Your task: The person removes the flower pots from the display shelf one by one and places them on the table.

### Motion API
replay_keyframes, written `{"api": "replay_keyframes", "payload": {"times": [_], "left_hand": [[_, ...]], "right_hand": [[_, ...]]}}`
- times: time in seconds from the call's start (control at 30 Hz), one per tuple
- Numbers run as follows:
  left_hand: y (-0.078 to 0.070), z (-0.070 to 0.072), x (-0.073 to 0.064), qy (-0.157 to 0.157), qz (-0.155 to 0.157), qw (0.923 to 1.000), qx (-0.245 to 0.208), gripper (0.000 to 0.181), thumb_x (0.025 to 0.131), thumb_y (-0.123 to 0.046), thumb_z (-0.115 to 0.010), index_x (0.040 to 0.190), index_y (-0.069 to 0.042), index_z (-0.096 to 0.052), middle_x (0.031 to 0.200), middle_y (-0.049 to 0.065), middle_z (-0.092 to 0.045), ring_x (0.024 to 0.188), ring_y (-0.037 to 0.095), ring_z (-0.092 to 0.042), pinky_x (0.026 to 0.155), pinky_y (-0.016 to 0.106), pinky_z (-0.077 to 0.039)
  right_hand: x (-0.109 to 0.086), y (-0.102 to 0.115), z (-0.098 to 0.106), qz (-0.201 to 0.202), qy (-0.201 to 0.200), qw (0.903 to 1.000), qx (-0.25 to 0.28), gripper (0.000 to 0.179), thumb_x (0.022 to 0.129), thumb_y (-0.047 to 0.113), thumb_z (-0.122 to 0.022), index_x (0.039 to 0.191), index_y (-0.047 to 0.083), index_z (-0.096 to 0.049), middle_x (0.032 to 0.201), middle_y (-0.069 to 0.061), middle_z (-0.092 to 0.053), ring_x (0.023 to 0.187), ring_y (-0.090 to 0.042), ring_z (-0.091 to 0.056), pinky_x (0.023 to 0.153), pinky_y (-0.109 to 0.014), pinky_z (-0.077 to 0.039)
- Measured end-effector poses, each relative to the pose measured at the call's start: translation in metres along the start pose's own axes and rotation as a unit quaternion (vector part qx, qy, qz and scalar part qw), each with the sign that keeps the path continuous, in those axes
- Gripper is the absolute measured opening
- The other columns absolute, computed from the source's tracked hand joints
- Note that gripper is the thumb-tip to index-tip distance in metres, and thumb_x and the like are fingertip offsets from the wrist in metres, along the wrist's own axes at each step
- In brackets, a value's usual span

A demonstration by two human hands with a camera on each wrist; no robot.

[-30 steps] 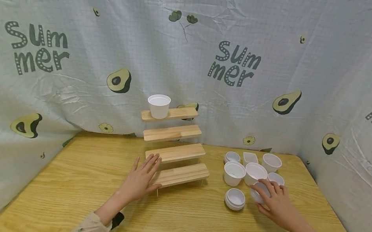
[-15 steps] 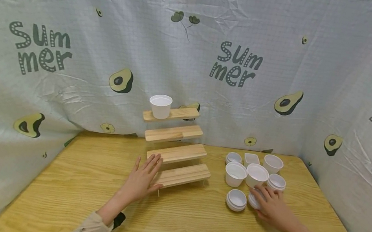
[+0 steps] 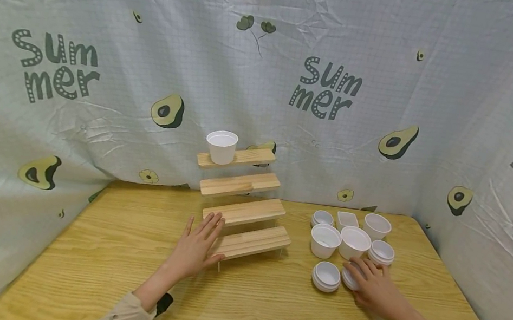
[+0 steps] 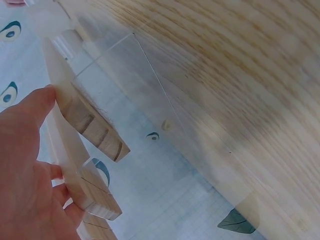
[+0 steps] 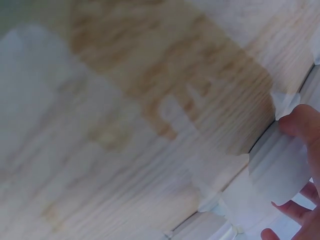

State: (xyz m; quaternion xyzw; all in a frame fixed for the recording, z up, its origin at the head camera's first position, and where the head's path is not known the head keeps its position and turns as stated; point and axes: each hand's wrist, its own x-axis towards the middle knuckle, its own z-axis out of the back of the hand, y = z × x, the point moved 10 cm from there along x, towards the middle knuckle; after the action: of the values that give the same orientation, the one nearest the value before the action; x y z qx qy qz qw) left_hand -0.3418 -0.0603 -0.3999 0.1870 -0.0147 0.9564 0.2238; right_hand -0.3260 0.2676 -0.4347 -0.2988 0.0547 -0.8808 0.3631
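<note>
My right hand (image 3: 378, 291) holds a small white round bowl (image 3: 349, 278), thumb and fingers around its sides. The bowl stands on the table, partly hidden by the hand. In the right wrist view the thumb lies against the side of the white bowl (image 5: 280, 162). My left hand (image 3: 195, 244), fingers spread, rests at the left end of a tiered wooden shelf (image 3: 252, 241). In the left wrist view the thumb of the left hand (image 4: 27, 165) touches one shelf board (image 4: 90, 120). A white cup (image 3: 222, 148) stands on the top board.
Beside the held bowl sits another ridged white bowl (image 3: 326, 277). Behind are several white containers, among them a cup (image 3: 325, 242), a square one (image 3: 347, 220) and a ridged bowl (image 3: 381, 251). The wooden table (image 3: 261, 303) ends at a patterned curtain (image 3: 316, 152).
My right hand has lowered the bowl onto the table, a little towards me, beside the front ridged bowl. The left hand stays on the shelf. The head view has shifted slightly.
</note>
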Motion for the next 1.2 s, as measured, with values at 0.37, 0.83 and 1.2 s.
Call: {"api": "replay_keyframes", "payload": {"times": [0.37,0.83,1.2], "left_hand": [[0.0,-0.001,-0.001,0.011,0.006,0.9999,0.003,0.079,0.082,-0.051,-0.053,0.141,-0.007,-0.026,0.147,0.01,-0.026,0.136,0.025,-0.024,0.107,0.056,-0.017],[0.0,-0.004,-0.002,0.011,0.006,0.9999,0.012,0.079,0.082,-0.052,-0.051,0.141,-0.007,-0.025,0.147,0.009,-0.025,0.136,0.025,-0.023,0.107,0.055,-0.018],[-0.001,-0.002,-0.002,-0.002,0.001,0.9998,0.019,0.079,0.082,-0.053,-0.052,0.141,-0.007,-0.026,0.147,0.009,-0.025,0.136,0.024,-0.024,0.107,0.055,-0.018]], "right_hand": [[-0.001,-0.005,-0.005,-0.013,-0.003,0.9999,0.009,0.064,0.055,0.022,-0.077,0.114,0.008,-0.055,0.112,-0.013,-0.054,0.096,-0.032,-0.052,0.068,-0.044,-0.034],[0.005,-0.006,0.008,-0.013,-0.004,0.9993,0.036,0.068,0.058,0.022,-0.078,0.119,0.009,-0.052,0.119,-0.012,-0.049,0.102,-0.03,-0.047,0.07,-0.046,-0.034],[0.043,-0.004,0.039,0.012,-0.072,0.9951,0.068,0.059,0.092,0.049,-0.022,0.121,0.006,-0.051,0.12,-0.012,-0.05,0.102,-0.026,-0.045,0.073,-0.044,-0.033]]}}
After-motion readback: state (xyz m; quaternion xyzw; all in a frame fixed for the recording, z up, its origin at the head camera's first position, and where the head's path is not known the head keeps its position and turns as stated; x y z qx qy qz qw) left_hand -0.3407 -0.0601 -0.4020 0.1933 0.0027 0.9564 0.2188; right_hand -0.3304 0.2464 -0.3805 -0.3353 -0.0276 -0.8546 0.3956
